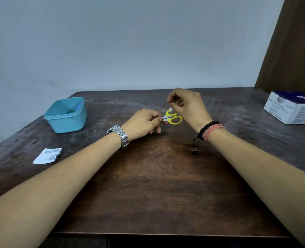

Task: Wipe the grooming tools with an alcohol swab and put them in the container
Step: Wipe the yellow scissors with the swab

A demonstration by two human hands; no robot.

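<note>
— Near the middle of the frame, what are the hands doing?

— Left hand (144, 122) pinches the blade end of small yellow-handled scissors (173, 118), held just above the dark wooden counter (157, 176). Right hand (187, 106) has its grip closed on a white alcohol swab (170, 110), which touches the scissors' handle loop.

— And the container?

— Left of centre, a light blue container (66, 114) stands open on the counter, well apart from the hands. I cannot tell whether anything lies inside.

— Anything else around?

— A torn white wrapper (48, 155) lies at lower left, near the left forearm. A white and dark blue box (293, 107) sits at the right edge. Nothing lies on the counter between the scissors and the container.
</note>
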